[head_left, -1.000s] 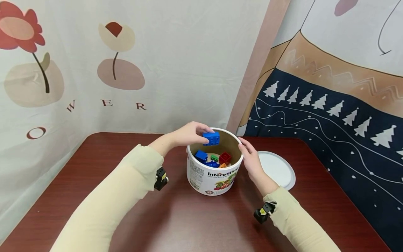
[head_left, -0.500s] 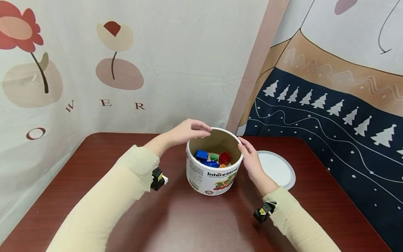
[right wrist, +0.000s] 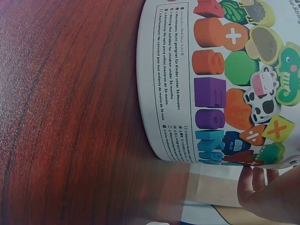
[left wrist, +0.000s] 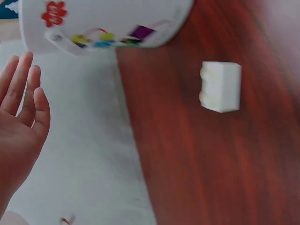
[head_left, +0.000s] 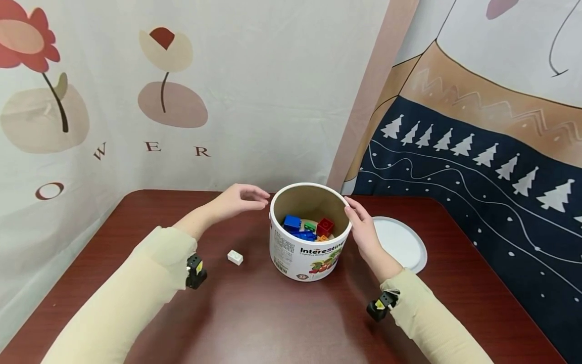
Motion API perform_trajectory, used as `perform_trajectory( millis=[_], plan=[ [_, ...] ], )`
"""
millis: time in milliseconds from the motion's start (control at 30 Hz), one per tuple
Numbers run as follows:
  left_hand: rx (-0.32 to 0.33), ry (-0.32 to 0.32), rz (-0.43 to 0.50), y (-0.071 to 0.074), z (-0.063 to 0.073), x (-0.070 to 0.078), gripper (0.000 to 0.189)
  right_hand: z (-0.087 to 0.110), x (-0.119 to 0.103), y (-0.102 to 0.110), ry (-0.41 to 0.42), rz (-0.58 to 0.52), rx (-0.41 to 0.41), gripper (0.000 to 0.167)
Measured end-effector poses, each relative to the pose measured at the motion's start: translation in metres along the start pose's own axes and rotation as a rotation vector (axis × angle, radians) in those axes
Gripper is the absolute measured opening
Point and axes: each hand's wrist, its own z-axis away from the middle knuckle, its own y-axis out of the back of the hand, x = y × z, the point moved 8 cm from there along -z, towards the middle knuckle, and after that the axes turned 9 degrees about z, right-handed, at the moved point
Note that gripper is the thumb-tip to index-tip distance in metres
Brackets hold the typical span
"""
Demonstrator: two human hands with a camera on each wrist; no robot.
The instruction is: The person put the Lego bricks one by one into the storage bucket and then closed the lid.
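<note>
A white round bucket (head_left: 291, 255) with printed pictures stands upright, its top uncovered. Inside lie a blue block (head_left: 292, 223), a red block (head_left: 325, 227), a green piece (head_left: 309, 227), an orange piece (head_left: 322, 238) and another blue piece. My left hand (head_left: 236, 200) hovers just left of the bucket's rim, fingers extended and holding nothing. The bucket's right rim is gripped by my right hand (head_left: 365, 232); the right wrist view shows its fingers (right wrist: 246, 185) at the bucket's side. On the table below my left hand lies a white block (left wrist: 220, 86), with its studs turned sideways.
A round white lid (head_left: 397, 242) lies flat on the table, right of the bucket and partly behind my right hand. The dark red wooden table (head_left: 282, 318) reaches back to a printed curtain (head_left: 254, 101).
The blue block left my left hand between the first two frames. That hand has since moved left, away from the bucket, uncovering the white block. My right hand has stayed at the rim.
</note>
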Motion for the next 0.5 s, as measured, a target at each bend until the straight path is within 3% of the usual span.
perform_trajectory(
  millis=[267,500],
  plan=[
    [0.008,0.031,-0.012,0.006,0.022,-0.045,0.034,0.001,0.000,0.001,-0.002,-0.002,0.001,0.042],
    [-0.008,0.070,-0.016,0.004,0.040,-0.074,0.037,0.000,0.000,0.001,-0.005,0.001,0.005,0.042]
  ],
)
